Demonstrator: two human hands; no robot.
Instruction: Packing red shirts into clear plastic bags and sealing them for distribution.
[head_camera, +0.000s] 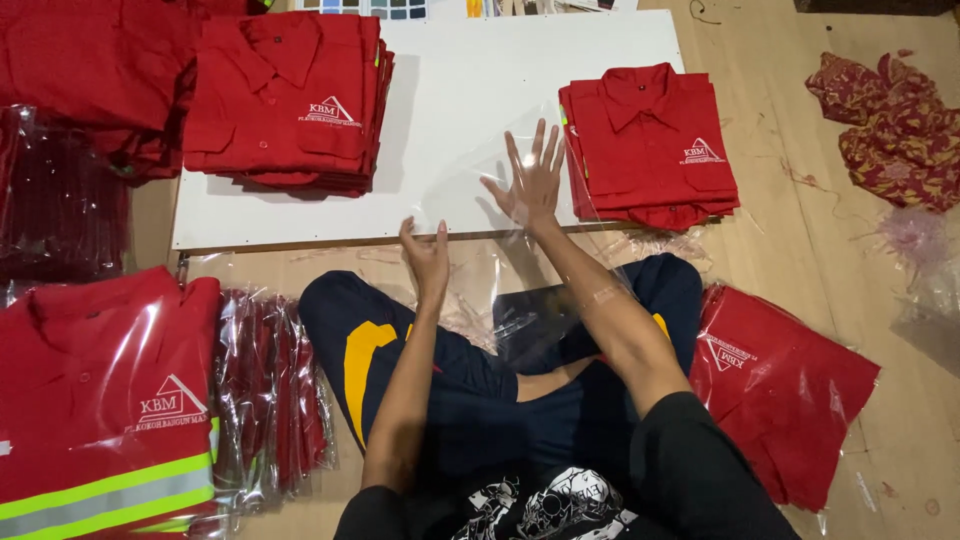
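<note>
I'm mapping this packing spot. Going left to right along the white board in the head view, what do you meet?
Stack of folded red shirts → left hand at the board's near edge → right hand spread on a clear plastic bag → second stack of folded red shirts.

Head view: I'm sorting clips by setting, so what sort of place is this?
Probably a small garment packing spot on a wooden floor: folded red shirts stacked on a white board, bagged shirts alongside, and a clear plastic bag under the right hand.
</note>
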